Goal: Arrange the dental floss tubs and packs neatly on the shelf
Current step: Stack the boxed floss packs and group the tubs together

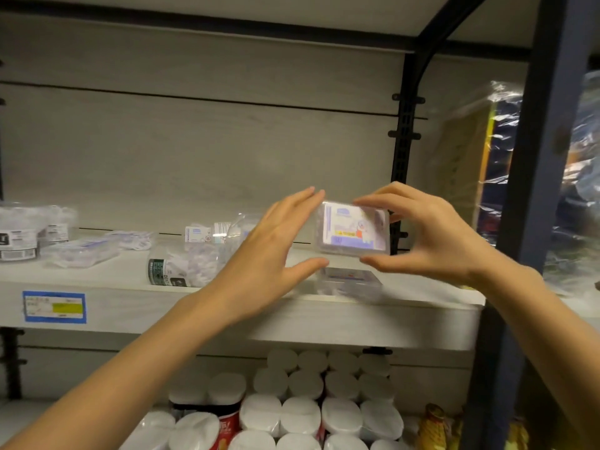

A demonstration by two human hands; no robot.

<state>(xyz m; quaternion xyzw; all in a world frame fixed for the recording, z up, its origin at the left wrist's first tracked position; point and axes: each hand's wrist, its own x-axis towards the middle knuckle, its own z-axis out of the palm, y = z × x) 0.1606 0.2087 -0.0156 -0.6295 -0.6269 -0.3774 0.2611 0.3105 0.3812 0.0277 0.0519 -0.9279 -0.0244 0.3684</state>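
A clear rectangular floss box (pixel 352 231) with a purple and white label stands upright, just above the right end of the white shelf (pixel 324 319). My left hand (pixel 269 251) touches its left edge, fingers at the top corner and thumb below. My right hand (pixel 431 235) pinches it from the right, fingers on top, thumb under it. A second clear box (pixel 350 282) lies flat beneath it. Further left, a clear tub with a green label (pixel 172 271) lies on its side. Flat clear packs (pixel 81 251), small carded packs (pixel 204 235) and tubs (pixel 19 241) lie scattered.
A dark metal post (pixel 539 190) bounds the shelf on the right, with plastic-wrapped goods (pixel 470 173) behind it. A blue price label (pixel 53 306) sits on the shelf's front edge. Several white-lidded jars (pixel 292 410) fill the shelf below. The back panel is pale grey.
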